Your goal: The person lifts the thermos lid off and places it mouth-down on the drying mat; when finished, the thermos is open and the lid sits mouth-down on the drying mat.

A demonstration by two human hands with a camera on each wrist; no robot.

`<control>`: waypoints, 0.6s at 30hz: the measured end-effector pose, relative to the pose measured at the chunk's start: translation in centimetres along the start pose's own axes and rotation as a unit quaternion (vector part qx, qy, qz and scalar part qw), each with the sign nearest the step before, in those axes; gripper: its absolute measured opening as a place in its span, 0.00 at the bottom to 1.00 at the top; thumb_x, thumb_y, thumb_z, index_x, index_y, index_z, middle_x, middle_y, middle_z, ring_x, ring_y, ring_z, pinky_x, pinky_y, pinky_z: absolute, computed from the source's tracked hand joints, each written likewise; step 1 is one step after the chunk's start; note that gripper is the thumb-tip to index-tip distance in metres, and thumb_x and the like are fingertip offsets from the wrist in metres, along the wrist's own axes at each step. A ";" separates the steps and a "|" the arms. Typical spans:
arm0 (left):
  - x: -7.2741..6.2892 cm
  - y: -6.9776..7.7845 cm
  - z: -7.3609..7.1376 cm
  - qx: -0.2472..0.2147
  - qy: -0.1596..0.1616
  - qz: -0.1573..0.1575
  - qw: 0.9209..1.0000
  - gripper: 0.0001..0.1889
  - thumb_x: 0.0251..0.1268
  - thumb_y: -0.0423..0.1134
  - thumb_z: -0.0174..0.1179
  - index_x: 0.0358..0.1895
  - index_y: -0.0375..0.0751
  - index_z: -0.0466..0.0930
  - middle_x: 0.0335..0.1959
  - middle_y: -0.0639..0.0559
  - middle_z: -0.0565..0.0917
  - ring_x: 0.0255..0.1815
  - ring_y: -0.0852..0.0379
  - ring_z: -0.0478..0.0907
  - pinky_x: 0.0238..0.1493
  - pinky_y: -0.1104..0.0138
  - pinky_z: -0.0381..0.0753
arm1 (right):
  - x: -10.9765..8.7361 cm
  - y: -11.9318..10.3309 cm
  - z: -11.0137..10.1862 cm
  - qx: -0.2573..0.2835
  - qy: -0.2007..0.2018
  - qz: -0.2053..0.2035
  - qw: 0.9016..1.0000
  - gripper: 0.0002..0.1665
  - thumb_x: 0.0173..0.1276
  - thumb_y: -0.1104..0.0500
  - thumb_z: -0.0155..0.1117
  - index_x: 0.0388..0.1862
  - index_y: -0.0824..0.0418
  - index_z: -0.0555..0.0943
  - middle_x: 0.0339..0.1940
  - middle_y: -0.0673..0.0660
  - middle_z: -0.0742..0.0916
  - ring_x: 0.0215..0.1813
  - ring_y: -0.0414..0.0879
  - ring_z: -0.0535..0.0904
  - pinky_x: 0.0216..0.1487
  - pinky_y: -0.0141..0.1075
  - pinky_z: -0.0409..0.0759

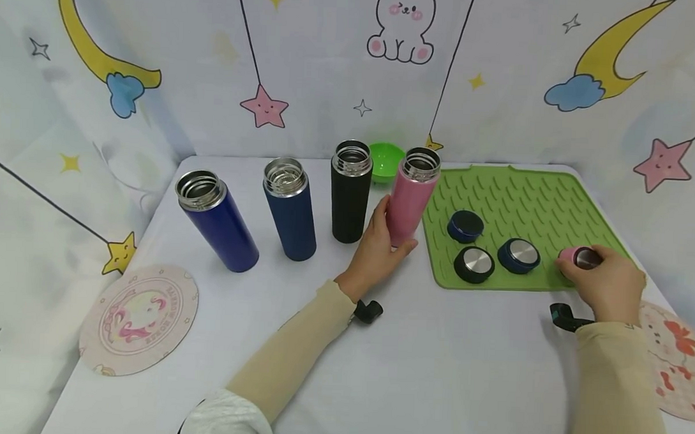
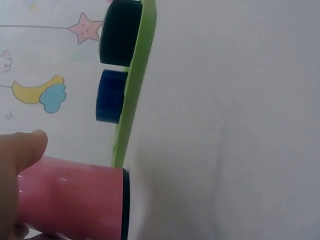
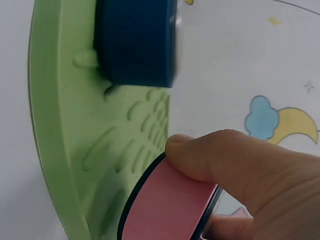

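My left hand [image 1: 375, 256] grips the lower part of an open pink thermos bottle [image 1: 410, 203], thumb on the near side. In the left wrist view the bottle's dark base [image 2: 125, 205] stands close over the white cloth. My right hand [image 1: 615, 284] pinches a pink bottle lid [image 1: 569, 255] with a metal top, close over the front right of the green mat [image 1: 515, 191]. The right wrist view shows that lid tilted, my thumb [image 3: 195, 155] on its side. A dark blue lid [image 1: 520, 255] lies left of it, beside a black lid [image 1: 474, 265] and another blue lid [image 1: 465, 226].
Left of the pink bottle stand three lidless bottles: black [image 1: 350, 198], dark blue [image 1: 292, 218] and bright blue [image 1: 220, 228]. Behind them is a green bowl [image 1: 386, 162]. Round printed mats lie at the left [image 1: 139, 321] and right [image 1: 678, 362] table edges. A patterned cloth backs the table.
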State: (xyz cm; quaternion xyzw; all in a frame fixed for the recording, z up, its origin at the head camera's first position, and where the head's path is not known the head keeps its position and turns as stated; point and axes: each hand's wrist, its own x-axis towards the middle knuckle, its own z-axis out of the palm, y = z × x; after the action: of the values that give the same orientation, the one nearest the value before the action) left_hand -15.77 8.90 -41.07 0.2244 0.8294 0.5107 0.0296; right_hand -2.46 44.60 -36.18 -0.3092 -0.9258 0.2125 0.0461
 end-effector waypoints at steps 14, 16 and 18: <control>-0.2 0.0 -0.1 -0.018 -0.006 -0.016 1.000 0.55 0.67 0.44 0.72 0.85 0.45 0.39 0.84 0.46 0.57 0.82 0.49 0.64 0.81 0.57 0.67 | 3.1 0.0 1.4 -0.053 0.016 -0.047 0.997 0.42 0.68 0.45 0.64 0.61 0.81 0.74 0.56 0.84 0.80 0.56 0.80 0.73 0.59 0.68 0.69; -0.4 0.0 -0.1 -0.022 -0.008 -0.019 1.000 0.55 0.67 0.44 0.72 0.85 0.45 0.38 0.85 0.47 0.57 0.82 0.49 0.64 0.81 0.57 0.67 | 3.2 0.0 1.4 -0.055 0.010 -0.049 0.997 0.43 0.69 0.44 0.65 0.63 0.82 0.72 0.58 0.85 0.78 0.57 0.81 0.72 0.61 0.68 0.68; -0.5 0.0 -0.2 -0.026 -0.011 -0.021 0.999 0.55 0.67 0.45 0.71 0.85 0.46 0.38 0.85 0.47 0.56 0.82 0.49 0.63 0.81 0.57 0.67 | 3.2 0.0 1.4 -0.052 0.008 -0.048 0.997 0.44 0.69 0.44 0.65 0.63 0.82 0.72 0.57 0.85 0.78 0.56 0.80 0.72 0.60 0.68 0.69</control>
State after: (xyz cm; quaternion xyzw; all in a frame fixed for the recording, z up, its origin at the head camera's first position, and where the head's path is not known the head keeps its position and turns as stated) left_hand -15.35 8.52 -41.07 0.2119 0.8200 0.5288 0.0548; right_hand -5.34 46.01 -37.57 -0.2678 -0.9490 0.1595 0.0477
